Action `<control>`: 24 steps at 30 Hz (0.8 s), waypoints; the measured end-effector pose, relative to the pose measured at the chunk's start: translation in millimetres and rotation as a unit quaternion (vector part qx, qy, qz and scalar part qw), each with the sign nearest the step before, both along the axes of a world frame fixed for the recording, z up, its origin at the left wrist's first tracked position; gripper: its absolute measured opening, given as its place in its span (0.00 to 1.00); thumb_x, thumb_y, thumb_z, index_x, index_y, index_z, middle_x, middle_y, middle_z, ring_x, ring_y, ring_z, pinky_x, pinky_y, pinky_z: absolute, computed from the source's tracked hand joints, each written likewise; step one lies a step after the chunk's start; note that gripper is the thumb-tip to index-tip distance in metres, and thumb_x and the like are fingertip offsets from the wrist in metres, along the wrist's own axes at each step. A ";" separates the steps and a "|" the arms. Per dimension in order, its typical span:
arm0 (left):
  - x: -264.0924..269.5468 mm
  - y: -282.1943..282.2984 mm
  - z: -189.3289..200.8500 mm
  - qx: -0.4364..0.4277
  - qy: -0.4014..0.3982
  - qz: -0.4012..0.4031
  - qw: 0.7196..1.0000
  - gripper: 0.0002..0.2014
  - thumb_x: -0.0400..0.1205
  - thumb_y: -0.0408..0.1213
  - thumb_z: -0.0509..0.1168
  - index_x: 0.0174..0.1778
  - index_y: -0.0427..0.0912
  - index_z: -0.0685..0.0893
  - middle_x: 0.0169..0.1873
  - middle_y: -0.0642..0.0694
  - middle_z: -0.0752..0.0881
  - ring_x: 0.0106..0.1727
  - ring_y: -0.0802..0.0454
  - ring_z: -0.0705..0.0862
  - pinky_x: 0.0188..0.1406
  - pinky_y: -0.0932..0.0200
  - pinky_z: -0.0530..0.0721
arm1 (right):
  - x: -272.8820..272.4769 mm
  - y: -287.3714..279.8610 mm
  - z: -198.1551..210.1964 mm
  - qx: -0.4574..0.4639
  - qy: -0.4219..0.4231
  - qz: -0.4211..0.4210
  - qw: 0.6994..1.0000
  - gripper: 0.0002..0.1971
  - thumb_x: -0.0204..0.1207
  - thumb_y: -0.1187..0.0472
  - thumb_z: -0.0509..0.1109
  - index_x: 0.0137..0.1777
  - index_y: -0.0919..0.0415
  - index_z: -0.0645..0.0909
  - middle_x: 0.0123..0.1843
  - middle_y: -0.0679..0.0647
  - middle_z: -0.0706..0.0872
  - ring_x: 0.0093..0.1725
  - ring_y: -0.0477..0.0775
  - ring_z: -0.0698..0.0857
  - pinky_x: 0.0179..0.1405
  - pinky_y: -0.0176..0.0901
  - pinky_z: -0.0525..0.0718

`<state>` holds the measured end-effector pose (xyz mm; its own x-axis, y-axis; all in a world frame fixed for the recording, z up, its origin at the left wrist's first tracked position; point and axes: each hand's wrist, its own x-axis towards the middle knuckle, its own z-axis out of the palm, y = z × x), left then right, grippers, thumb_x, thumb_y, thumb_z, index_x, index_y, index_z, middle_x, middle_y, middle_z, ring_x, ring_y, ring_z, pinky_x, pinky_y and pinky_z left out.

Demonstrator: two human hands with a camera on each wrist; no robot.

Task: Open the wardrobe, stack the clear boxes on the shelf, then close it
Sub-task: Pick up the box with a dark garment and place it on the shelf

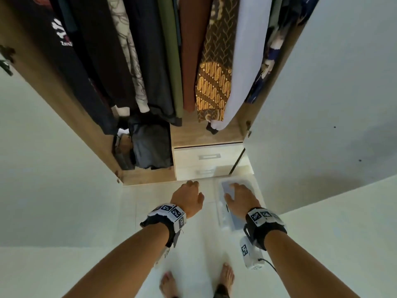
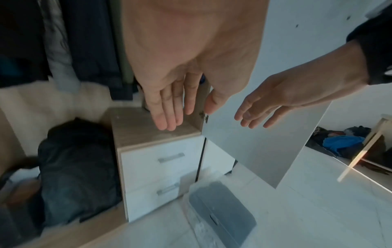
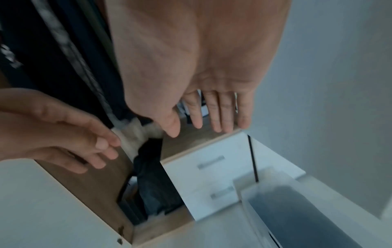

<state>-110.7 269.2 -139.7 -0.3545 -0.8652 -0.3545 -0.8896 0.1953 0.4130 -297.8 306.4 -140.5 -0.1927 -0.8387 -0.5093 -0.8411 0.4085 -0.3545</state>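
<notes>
The wardrobe (image 1: 64, 87) stands with both doors swung wide. A clear box with a grey lid (image 1: 235, 222) lies on the white floor in front of the drawers, beside the right door (image 1: 322, 104). My right hand (image 1: 238, 194) hovers over the box with straight, spread fingers and holds nothing. My left hand (image 1: 189, 195) hangs empty to the box's left with relaxed fingers. The left wrist view shows the box (image 2: 220, 211) below both hands. In the right wrist view the box (image 3: 297, 214) lies below my right hand (image 3: 207, 114). The wooden shelf (image 1: 204, 134) above the drawers is bare.
Several garments (image 1: 193, 61) hang above the shelf. A dark bag (image 1: 150, 147) fills the lower left compartment. Two white drawers (image 1: 206, 158) sit under the shelf. My bare feet (image 1: 225, 278) stand on the floor. A low rack with clothes (image 2: 343, 144) lies beyond the right door.
</notes>
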 end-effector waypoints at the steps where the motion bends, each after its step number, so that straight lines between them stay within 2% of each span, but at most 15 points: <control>1: -5.4 4.5 -15.4 0.017 0.000 0.009 1.000 0.22 0.86 0.46 0.55 0.73 0.40 0.72 0.68 0.41 0.78 0.67 0.43 0.79 0.63 0.48 0.80 | -6.3 4.1 -16.6 0.014 -0.003 -0.011 1.000 0.27 0.84 0.48 0.59 0.81 0.57 0.63 0.77 0.58 0.72 0.75 0.60 0.73 0.73 0.54 0.73; 5: -32.7 21.9 -87.4 0.097 0.005 0.050 0.994 0.27 0.87 0.51 0.54 0.79 0.41 0.65 0.74 0.42 0.74 0.73 0.44 0.74 0.67 0.49 0.76 | -34.7 19.9 -92.9 0.041 -0.012 -0.052 0.998 0.27 0.85 0.50 0.60 0.81 0.58 0.63 0.78 0.58 0.71 0.76 0.60 0.72 0.73 0.53 0.72; 8: -60.8 33.8 -148.5 0.151 0.000 0.072 0.986 0.31 0.87 0.54 0.53 0.83 0.41 0.58 0.79 0.42 0.68 0.78 0.45 0.68 0.73 0.49 0.69 | -61.8 33.0 -158.0 0.043 -0.021 -0.084 0.995 0.31 0.85 0.50 0.60 0.84 0.60 0.58 0.84 0.58 0.64 0.81 0.60 0.66 0.79 0.54 0.67; 12: -105.2 46.2 -236.9 0.214 -0.002 0.108 0.971 0.36 0.86 0.58 0.52 0.85 0.41 0.51 0.82 0.41 0.62 0.81 0.44 0.63 0.77 0.49 0.66 | -107.3 48.9 -246.1 0.072 0.007 -0.096 0.993 0.33 0.85 0.47 0.58 0.86 0.55 0.52 0.87 0.57 0.54 0.84 0.61 0.59 0.81 0.57 0.62; 15: -139.4 48.8 -303.1 0.243 -0.001 0.124 0.962 0.38 0.86 0.60 0.52 0.85 0.41 0.49 0.84 0.41 0.59 0.83 0.44 0.61 0.78 0.48 0.64 | -141.8 54.3 -309.7 0.091 0.015 -0.130 0.987 0.35 0.85 0.46 0.57 0.86 0.52 0.47 0.89 0.55 0.47 0.86 0.61 0.52 0.81 0.60 0.59; 19: -184.7 46.9 -390.1 0.266 0.013 0.140 0.954 0.41 0.84 0.61 0.54 0.85 0.41 0.46 0.84 0.41 0.58 0.83 0.42 0.60 0.78 0.46 0.65 | -184.8 50.9 -386.5 0.077 0.016 -0.171 0.982 0.37 0.84 0.44 0.58 0.87 0.53 0.44 0.89 0.56 0.43 0.87 0.61 0.48 0.82 0.62 0.55; 22: -217.2 42.5 -443.4 0.277 0.038 0.148 0.949 0.44 0.84 0.62 0.55 0.85 0.42 0.40 0.85 0.40 0.53 0.84 0.40 0.58 0.79 0.41 0.63 | -211.4 34.8 -427.4 0.055 0.002 -0.203 0.978 0.39 0.85 0.46 0.59 0.87 0.56 0.41 0.89 0.57 0.44 0.86 0.61 0.49 0.82 0.57 0.53; 24: -236.7 37.3 -473.0 0.277 0.074 0.162 0.944 0.46 0.83 0.61 0.58 0.85 0.43 0.37 0.85 0.40 0.52 0.83 0.38 0.59 0.79 0.39 0.65 | -225.9 22.9 -448.1 0.045 -0.012 -0.233 0.971 0.39 0.86 0.50 0.59 0.87 0.60 0.41 0.89 0.57 0.45 0.86 0.59 0.50 0.81 0.48 0.49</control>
<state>-347.3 306.5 -612.7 -0.1842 -0.6323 -0.7525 -0.7903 -0.3598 0.4959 -523.7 329.3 -588.5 -0.5270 -0.6157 -0.5859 -0.5496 0.7727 -0.3177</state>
